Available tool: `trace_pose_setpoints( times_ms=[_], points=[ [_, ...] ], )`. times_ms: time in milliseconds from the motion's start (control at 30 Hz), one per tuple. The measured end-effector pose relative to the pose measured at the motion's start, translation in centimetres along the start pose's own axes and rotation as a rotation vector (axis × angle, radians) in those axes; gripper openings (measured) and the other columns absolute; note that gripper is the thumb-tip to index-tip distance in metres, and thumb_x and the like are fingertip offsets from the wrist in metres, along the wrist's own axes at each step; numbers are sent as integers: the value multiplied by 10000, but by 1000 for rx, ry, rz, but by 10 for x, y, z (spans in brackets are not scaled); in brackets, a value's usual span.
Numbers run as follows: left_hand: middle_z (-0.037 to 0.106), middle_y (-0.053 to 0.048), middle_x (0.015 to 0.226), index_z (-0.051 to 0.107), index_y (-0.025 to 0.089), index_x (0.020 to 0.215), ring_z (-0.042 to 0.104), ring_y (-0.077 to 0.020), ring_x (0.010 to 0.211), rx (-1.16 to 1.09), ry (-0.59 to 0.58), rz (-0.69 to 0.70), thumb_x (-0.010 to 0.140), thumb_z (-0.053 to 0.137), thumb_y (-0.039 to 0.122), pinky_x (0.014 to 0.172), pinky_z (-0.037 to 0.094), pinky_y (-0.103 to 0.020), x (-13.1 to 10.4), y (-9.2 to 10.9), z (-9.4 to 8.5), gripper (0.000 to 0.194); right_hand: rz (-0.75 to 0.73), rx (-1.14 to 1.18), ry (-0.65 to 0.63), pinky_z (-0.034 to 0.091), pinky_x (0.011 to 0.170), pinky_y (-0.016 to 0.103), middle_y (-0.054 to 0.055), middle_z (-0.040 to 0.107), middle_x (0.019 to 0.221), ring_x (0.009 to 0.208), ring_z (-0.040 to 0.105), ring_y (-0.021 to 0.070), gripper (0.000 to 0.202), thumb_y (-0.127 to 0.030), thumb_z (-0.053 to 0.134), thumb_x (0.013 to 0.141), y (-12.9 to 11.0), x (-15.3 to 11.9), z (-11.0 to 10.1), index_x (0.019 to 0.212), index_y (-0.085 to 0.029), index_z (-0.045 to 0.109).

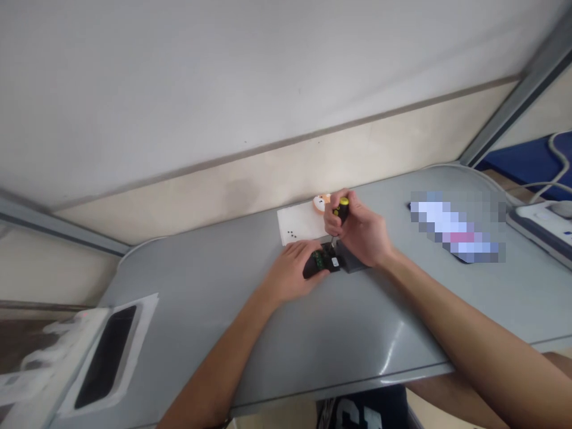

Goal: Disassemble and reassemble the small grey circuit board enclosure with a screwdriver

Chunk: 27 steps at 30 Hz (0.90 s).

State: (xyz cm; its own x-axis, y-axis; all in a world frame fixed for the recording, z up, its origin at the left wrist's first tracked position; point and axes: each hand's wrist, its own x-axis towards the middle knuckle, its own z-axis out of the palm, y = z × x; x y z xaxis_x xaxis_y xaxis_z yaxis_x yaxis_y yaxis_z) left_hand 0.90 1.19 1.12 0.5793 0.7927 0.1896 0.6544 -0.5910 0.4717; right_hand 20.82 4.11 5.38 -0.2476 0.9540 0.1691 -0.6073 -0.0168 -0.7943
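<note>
My right hand point(357, 229) is closed around a screwdriver point(342, 210) with a black and yellow handle. Its thin shaft points down at a black device point(331, 262) whose green circuit board point(319, 260) is exposed. With fingers over its far side and thumb along its near side, my left hand point(297, 268) grips the device on the table. A dark flat piece point(353, 257) lies under and beside my right hand, partly hidden. Behind the hands, several small dark screws point(291, 234) rest on a white sheet of paper point(300, 221).
An orange and white animal-faced item point(320, 204) sits by the wall. To the right are a blurred-out phone-like object point(453, 229) and a white power strip point(545, 223) with cables. A black phone-shaped object point(106, 356) lies on white material at the left of the grey table point(192, 280).
</note>
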Motion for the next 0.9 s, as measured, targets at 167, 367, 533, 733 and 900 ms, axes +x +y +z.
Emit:
trace_pose_setpoints(
  times_ms=[167, 367, 533, 733, 900],
  points=[
    [687, -66, 1309, 557, 260, 1278, 619, -290, 1244, 13, 5, 1, 923, 711, 362, 1088, 473, -498, 0, 1, 0, 400, 8, -14, 12, 399, 594, 294, 2, 394, 715, 612, 355, 158, 311, -521, 491, 1014, 1, -1, 1, 872, -252, 555],
    [681, -68, 1327, 559, 261, 1282, 616, -293, 1240, 19, 1, 12, 913, 717, 354, 1085, 474, -504, 0, 0, -1, 412, -8, 4, 2, 384, 594, 302, 9, 392, 732, 612, 340, 159, 279, -466, 495, 1021, 1, -1, 1, 866, -250, 580],
    [679, -75, 1335, 604, 253, 1224, 614, -285, 1254, -2, 67, 35, 925, 704, 364, 1106, 471, -507, 0, 0, 0, 334, -9, 3, 55, 406, 590, 322, 14, 391, 727, 618, 376, 174, 301, -515, 493, 1013, -3, -2, 5, 856, -265, 549],
    [704, -64, 1274, 687, 233, 977, 645, -227, 1196, -10, 192, 65, 1005, 591, 279, 1080, 488, -457, -1, -2, 2, 110, 0, 56, 83, 416, 589, 325, 7, 377, 725, 617, 373, 178, 277, -518, 479, 1011, -10, -2, 8, 882, -275, 516],
    [723, -62, 1205, 684, 224, 904, 670, -214, 1139, 25, 291, 99, 996, 586, 243, 1065, 491, -453, 0, -3, 2, 135, -92, 2, 99, 419, 608, 316, 6, 382, 720, 625, 397, 171, 284, -511, 498, 1010, -17, 3, -3, 872, -264, 524]
  ],
)
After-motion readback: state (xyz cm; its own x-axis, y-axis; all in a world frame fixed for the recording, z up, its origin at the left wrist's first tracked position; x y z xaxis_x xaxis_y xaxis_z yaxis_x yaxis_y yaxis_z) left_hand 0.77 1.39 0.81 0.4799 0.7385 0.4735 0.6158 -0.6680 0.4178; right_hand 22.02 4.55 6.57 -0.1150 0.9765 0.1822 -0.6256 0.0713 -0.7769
